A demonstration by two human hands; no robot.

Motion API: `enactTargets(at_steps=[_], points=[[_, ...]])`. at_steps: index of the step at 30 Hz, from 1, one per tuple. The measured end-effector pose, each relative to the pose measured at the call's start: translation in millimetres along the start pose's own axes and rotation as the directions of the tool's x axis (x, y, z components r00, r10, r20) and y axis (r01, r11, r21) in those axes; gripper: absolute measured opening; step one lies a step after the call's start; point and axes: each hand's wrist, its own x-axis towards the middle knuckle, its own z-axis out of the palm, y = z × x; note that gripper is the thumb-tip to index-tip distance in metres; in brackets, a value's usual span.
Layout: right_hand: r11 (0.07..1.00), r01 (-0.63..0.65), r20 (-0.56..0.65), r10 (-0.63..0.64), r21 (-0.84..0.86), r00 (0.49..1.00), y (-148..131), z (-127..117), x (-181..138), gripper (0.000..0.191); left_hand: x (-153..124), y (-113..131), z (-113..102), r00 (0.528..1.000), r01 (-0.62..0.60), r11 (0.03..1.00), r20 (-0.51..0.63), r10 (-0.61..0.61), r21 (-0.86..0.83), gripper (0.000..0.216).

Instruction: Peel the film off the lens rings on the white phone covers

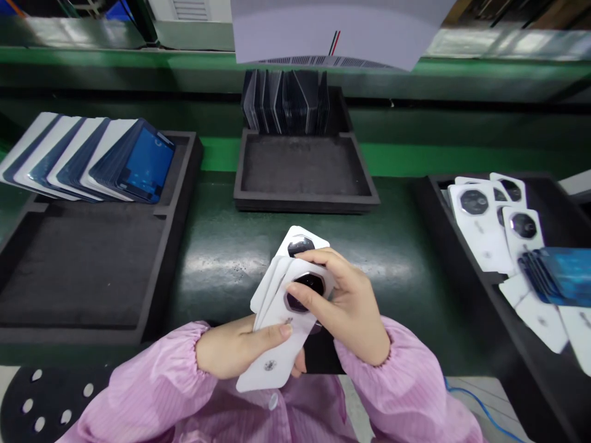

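My left hand (235, 351) grips a fanned stack of white backing cards (277, 344), each carrying a dark octagonal camera-lens piece. My right hand (351, 307) rests on the top card, its thumb and forefinger pinching the dark lens piece (307, 289) there. Both hands hover over the green bench, close to my body. Pink sleeves cover both wrists.
A black foam tray (92, 271) at left holds leaning phone panels with blue film (143, 163). A middle tray (305, 178) holds upright dark panels at its back. The right tray (466, 246) holds more white lens cards (484, 227) and blue-film pieces (563, 277). A perforated black plate (41, 400) lies at lower left.
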Motion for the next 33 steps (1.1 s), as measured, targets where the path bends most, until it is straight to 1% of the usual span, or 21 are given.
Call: enactTargets(at_steps=[3, 5, 7, 9, 13, 17, 21, 25, 29, 33], points=[[0.988, -0.110, -0.004, 0.111, 0.111, 0.994, -0.8, -0.6, -0.1, 0.014, 0.8, -0.8, 1.0, 0.999, 0.022, 1.000, 0.028, -0.022, -0.002, 0.056], [0.972, -0.159, 0.014, 0.159, 0.175, 0.987, -0.7, -1.4, -0.3, 0.007, 1.5, -1.2, 2.2, 0.998, 0.042, 0.998, 0.054, -0.039, -0.055, 0.056], [0.965, -0.174, 0.021, 0.173, 0.198, 0.985, -0.1, -2.4, -0.5, 0.003, 2.2, -1.1, 3.1, 0.995, 0.067, 0.989, 0.081, -0.056, -0.131, 0.057], [0.966, -0.175, 0.017, 0.175, 0.188, 0.984, 0.5, -3.1, -0.8, 0.004, 2.9, -0.2, 3.5, 0.992, 0.084, 0.982, 0.103, -0.068, -0.168, 0.057], [0.966, -0.191, 0.006, 0.193, 0.176, 0.981, 0.3, -3.6, -1.5, 0.005, 3.9, 3.4, 2.7, 0.987, 0.088, 0.986, 0.148, -0.066, -0.145, 0.059], [0.967, -0.185, 0.010, 0.186, 0.177, 0.983, 0.1, -4.0, -2.8, 0.007, 3.5, 4.5, 1.7, 0.991, 0.068, 0.991, 0.126, -0.054, -0.112, 0.058], [0.971, -0.154, -0.008, 0.158, 0.186, 0.987, 0.8, -5.0, -4.4, 0.013, 1.8, 3.8, 1.9, 0.990, 0.091, 0.986, 0.117, -0.075, -0.141, 0.056], [0.970, -0.149, 0.008, 0.150, 0.194, 0.989, 0.2, -5.8, -4.2, 0.013, 0.7, 4.8, 2.3, 0.992, 0.074, 0.987, 0.111, -0.059, -0.139, 0.052], [0.970, -0.146, -0.001, 0.149, 0.196, 0.989, -0.5, -6.4, -4.1, 0.016, 1.0, 5.7, 1.5, 0.992, 0.067, 0.987, 0.119, -0.050, -0.147, 0.051], [0.970, -0.150, -0.003, 0.154, 0.189, 0.988, -0.4, -6.4, -5.1, 0.016, 1.8, 6.8, 0.8, 0.987, 0.068, 0.987, 0.156, -0.044, -0.149, 0.057]])
